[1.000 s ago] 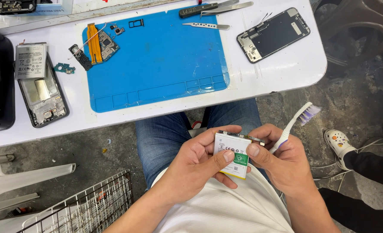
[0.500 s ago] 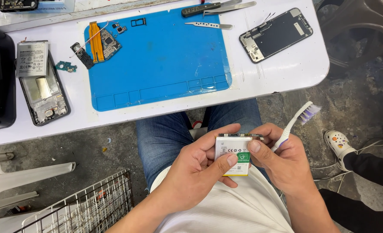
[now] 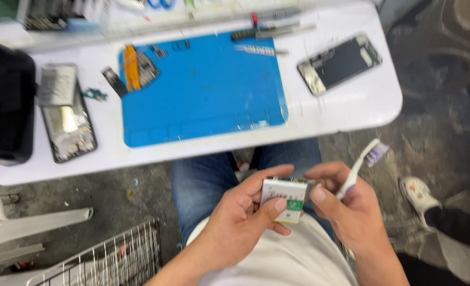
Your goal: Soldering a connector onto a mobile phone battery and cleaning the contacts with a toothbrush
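Observation:
My left hand grips a small white phone battery with a green label, thumb pressed on its face, held over my lap. My right hand is beside it, its fingertips touching the battery's right edge. That same hand clasps a white toothbrush whose purple-white bristles point up and to the right. Both hands hover below the table's front edge, above my blue jeans.
A white table carries a blue work mat, an opened phone with a loose battery at left, a phone screen at right, tweezers and tools at the back. A wire basket and a white plastic chair stand lower left. A person's shoe is at right.
The view has shifted, so the table sits lower and further right in frame. My hands keep the battery and toothbrush in nearly the same grip.

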